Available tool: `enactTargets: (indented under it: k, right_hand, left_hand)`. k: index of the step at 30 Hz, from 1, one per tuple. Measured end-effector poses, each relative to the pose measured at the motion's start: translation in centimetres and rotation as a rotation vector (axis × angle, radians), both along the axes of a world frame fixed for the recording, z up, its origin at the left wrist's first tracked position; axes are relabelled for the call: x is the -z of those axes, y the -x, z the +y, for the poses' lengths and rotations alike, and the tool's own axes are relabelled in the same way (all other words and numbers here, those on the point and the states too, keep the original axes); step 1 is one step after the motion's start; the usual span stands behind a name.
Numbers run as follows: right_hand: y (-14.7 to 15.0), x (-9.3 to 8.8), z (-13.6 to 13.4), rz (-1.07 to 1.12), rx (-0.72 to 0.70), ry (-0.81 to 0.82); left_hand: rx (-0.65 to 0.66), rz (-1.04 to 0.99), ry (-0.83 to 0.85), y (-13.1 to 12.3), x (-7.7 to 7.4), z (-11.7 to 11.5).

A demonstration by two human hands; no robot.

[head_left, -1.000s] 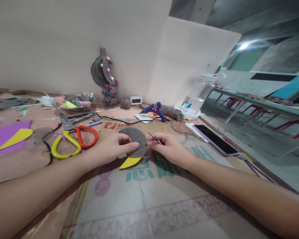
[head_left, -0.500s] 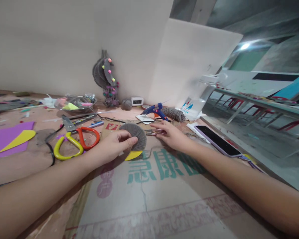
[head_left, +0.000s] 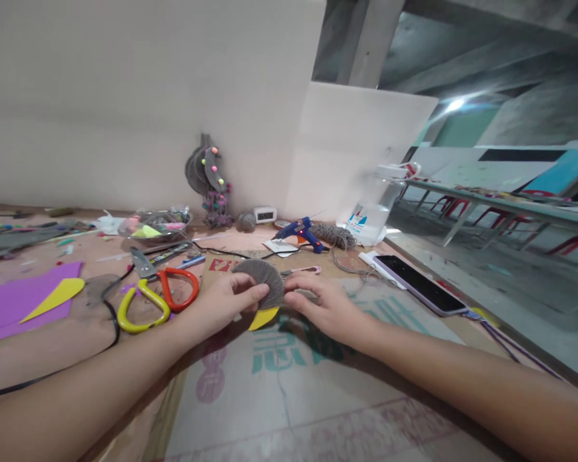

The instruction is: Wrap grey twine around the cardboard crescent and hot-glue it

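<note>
My left hand (head_left: 234, 295) grips a round grey yarn-wrapped disc (head_left: 262, 277) at its left side, thumb on top. A yellow piece (head_left: 264, 318) sticks out from under the disc's lower edge. At the disc's right edge is my right hand (head_left: 325, 305), fingers curled and thumb close to the fingertips; anything pinched there is too small to make out. Just behind the right hand, small scissors with a pink handle (head_left: 313, 270) lie on the board. Both hands are above a cardboard sheet (head_left: 289, 404) printed with green characters.
Large scissors with red and yellow handles (head_left: 144, 311) lie at left, near purple sheets (head_left: 33, 301). Behind are a blue glue gun (head_left: 298, 230), grey yarn (head_left: 334, 235), a small clock (head_left: 264, 214) and a clear jug (head_left: 373, 212). A phone (head_left: 419, 282) lies at right.
My right hand has left the small scissors and come nearer, to the disc's right edge. The left hand keeps its hold on the disc. The view has tilted up slightly.
</note>
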State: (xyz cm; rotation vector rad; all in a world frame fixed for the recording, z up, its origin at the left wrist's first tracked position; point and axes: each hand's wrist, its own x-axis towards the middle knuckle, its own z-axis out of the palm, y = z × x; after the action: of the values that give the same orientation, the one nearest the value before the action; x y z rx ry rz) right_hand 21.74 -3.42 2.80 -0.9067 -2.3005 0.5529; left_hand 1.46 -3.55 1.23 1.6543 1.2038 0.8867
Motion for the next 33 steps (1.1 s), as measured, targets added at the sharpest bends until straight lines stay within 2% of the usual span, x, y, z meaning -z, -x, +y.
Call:
enactTargets:
  k: [10, 15, 19, 25, 27, 33]
  right_hand:
    - [0.52, -0.43, -0.52, 0.183, 0.027, 0.134]
    - [0.65, -0.15, -0.70, 0.175, -0.084, 0.115]
    - [0.66, 0.19, -0.65, 0.158, -0.033, 0.068]
    - [0.54, -0.04, -0.59, 0.147, 0.045, 0.015]
    - [0.45, -0.09, -0.50, 0.138, 0.044, 0.018]
    - [0.56, -0.15, -0.48, 0.105, 0.026, 0.091]
  left_hand:
    - [0.026, 0.031, -0.122, -0.02, -0.22, -0.66]
    - [0.069, -0.160, -0.093, -0.42, -0.05, -0.64]
    - [0.065, -0.269, -0.056, -0.53, 0.26, -0.62]
    - [0.162, -0.241, -0.045, -0.13, -0.25, -0.84]
    - [0.140, -0.243, -0.035, -0.10, -0.37, -0.87]
    - [0.063, -0.068, -0.076, -0.35, -0.13, -0.69]
